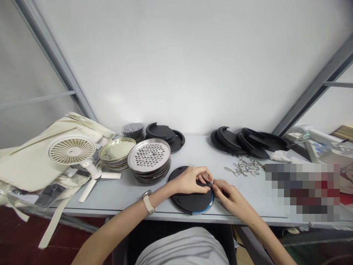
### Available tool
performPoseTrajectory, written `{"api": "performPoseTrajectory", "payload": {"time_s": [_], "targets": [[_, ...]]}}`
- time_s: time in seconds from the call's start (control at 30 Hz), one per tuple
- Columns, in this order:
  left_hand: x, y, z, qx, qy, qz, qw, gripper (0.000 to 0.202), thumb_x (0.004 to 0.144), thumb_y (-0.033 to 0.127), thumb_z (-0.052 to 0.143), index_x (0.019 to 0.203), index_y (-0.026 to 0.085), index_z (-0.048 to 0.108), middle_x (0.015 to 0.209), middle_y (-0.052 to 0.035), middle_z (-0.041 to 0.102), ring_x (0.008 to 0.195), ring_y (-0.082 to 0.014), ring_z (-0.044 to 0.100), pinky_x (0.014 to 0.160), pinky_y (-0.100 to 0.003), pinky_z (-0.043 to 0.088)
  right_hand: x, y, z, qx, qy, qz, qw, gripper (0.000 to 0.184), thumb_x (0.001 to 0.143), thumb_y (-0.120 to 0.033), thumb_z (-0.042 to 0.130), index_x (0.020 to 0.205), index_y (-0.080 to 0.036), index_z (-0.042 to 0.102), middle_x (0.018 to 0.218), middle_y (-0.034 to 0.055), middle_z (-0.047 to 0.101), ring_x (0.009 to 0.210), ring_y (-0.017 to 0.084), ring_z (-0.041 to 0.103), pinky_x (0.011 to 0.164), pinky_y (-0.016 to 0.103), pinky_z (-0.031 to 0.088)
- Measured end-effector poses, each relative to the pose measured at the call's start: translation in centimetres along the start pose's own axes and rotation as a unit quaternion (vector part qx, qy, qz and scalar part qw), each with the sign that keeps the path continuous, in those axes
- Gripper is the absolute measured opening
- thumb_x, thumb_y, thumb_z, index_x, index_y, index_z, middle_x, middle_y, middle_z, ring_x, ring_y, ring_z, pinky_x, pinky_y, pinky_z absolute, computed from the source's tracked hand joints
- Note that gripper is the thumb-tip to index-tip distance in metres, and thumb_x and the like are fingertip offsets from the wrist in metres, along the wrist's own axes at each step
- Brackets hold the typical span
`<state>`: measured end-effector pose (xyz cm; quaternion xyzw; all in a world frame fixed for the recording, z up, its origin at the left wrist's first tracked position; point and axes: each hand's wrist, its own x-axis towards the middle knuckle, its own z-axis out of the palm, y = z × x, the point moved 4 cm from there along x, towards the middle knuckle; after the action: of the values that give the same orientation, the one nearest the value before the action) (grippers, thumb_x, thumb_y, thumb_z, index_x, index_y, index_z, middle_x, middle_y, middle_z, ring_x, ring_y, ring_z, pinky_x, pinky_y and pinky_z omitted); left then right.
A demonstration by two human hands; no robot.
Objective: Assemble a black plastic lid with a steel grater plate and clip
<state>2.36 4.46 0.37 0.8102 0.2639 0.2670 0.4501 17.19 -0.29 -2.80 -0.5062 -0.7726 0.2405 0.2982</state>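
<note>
A round black disc (190,201) lies at the table's front edge, with a blue and silver rim showing along its lower right side. My left hand (193,179) rests over it, fingers and thumb curled together at its right edge. Meeting it there, my right hand (227,194) has its thumb and fingertips pinched. What lies between the fingertips is small and mostly hidden; a thin shiny bit shows near them. Several small metal clasps (245,166) lie in a loose pile behind my right hand.
Stacked metal discs with a perforated top (150,156) and plain gold-coloured discs (117,151) stand left. Black round parts (162,133) and more black holders (228,140) sit against the wall. A white fan (72,151) and pale fabric (30,165) occupy the far left.
</note>
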Motion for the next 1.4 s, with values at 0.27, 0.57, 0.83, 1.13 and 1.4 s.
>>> {"api": "performPoseTrajectory", "payload": {"time_s": [0.27,0.57,0.83,1.13,1.4], "targets": [[-0.01,-0.25,0.04,-0.006,-0.005,0.005,1.0,0.029,0.068,0.017,0.067,0.097,0.017,0.06,0.089,-0.0033,0.068,0.079,-0.0125,0.063,0.073,-0.022,0.05,0.02,-0.04,0.08,-0.003,-0.005,-0.001,1.0,0.036,0.097,-0.037,0.034,0.066,-0.02,0.045,0.065,0.0,0.051,0.066,0.017,0.051,0.066,0.029,0.042],[0.08,-0.61,0.19,-0.015,-0.004,0.013,1.0,0.03,0.068,0.016,0.067,0.097,0.017,0.059,0.092,-0.0038,0.068,0.08,-0.0126,0.063,0.073,-0.022,0.05,0.12,0.22,0.14,-0.002,-0.005,0.001,1.0,0.036,0.096,-0.037,0.034,0.065,-0.021,0.04,0.063,-0.0011,0.046,0.066,0.017,0.048,0.065,0.028,0.041],[0.04,-0.3,0.15,-0.019,-0.002,0.015,1.0,0.03,0.067,0.013,0.067,0.096,0.018,0.059,0.093,-0.0036,0.068,0.079,-0.0121,0.063,0.072,-0.021,0.05,0.15,0.27,0.21,0.004,-0.006,0.001,1.0,0.035,0.095,-0.038,0.034,0.065,-0.021,0.042,0.064,-0.0003,0.048,0.067,0.018,0.049,0.066,0.029,0.041],[0.07,-0.3,0.13,-0.004,-0.005,0.012,1.0,0.03,0.067,0.014,0.067,0.096,0.017,0.059,0.093,-0.003,0.067,0.078,-0.012,0.062,0.071,-0.021,0.049,0.05,0.47,0.27,0.005,-0.01,0.006,1.0,0.035,0.095,-0.038,0.034,0.065,-0.021,0.039,0.064,-0.0006,0.046,0.067,0.018,0.047,0.066,0.029,0.04],[0.12,-0.22,0.16,-0.004,-0.002,0.01,1.0,0.03,0.067,0.014,0.067,0.096,0.017,0.058,0.088,-0.0023,0.065,0.077,-0.0116,0.061,0.071,-0.022,0.05,0.06,0.63,0.27,0.003,0.002,0.008,1.0,0.035,0.095,-0.037,0.035,0.064,-0.021,0.036,0.062,-0.0019,0.042,0.064,0.016,0.044,0.062,0.028,0.038]]}}
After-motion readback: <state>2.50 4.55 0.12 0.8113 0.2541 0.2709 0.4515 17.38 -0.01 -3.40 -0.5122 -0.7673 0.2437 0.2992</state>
